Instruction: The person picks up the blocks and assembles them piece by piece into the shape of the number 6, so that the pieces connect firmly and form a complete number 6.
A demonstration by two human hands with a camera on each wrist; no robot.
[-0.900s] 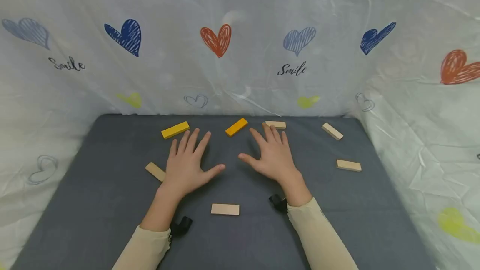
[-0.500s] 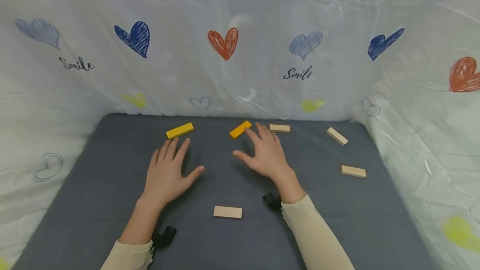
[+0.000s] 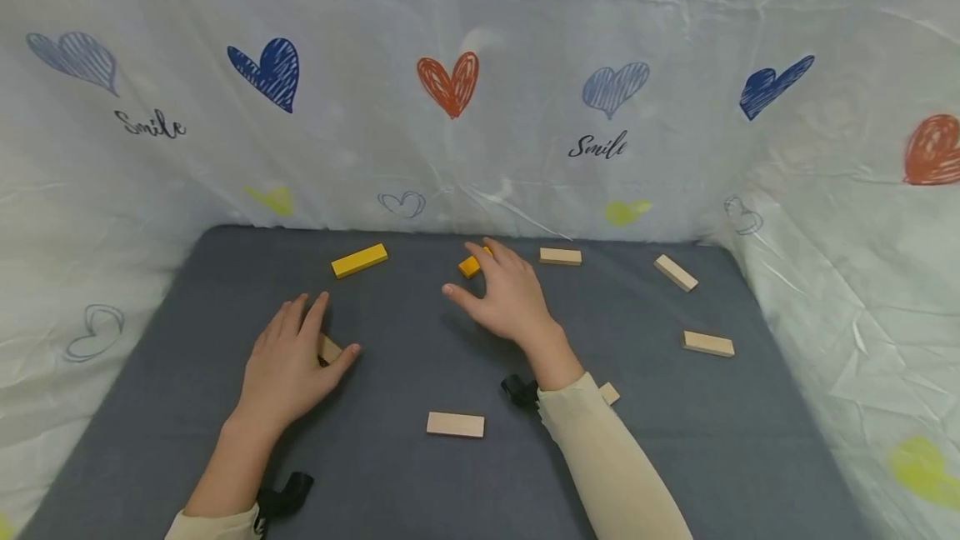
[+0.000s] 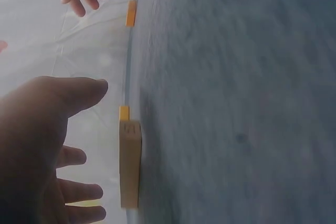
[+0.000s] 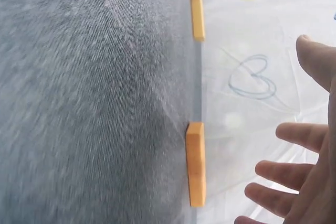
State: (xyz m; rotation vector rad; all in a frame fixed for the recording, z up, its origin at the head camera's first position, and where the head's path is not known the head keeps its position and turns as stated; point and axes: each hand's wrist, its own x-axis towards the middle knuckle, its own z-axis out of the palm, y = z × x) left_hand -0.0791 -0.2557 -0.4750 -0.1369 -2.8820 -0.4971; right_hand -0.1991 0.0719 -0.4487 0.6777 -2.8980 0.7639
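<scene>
My left hand (image 3: 283, 373) hovers at the left with fingers spread, holding nothing. Under it a plain wooden block (image 3: 328, 350) shows between thumb and index finger; the left wrist view has this block (image 4: 129, 166) lying apart from the fingers. Farther back, my right hand (image 3: 510, 294) reaches over an orange block (image 3: 470, 266), covering part of it. In the right wrist view the orange block (image 5: 196, 166) lies on the cloth, and the spread fingers (image 5: 286, 174) are off it. Beyond the left hand lies a yellow block (image 3: 360, 260).
Several plain blocks lie scattered: one at the front middle (image 3: 455, 425), one at the back (image 3: 560, 257), and others at the right. One block (image 3: 610, 393) is half hidden by the right sleeve. A white curtain (image 3: 510, 173) rises behind the dark cloth (image 3: 390, 490).
My left hand has moved left and toward me, uncovering part of the plain block. The right hand has shifted left over the orange block. A block beside the right sleeve has come into view.
</scene>
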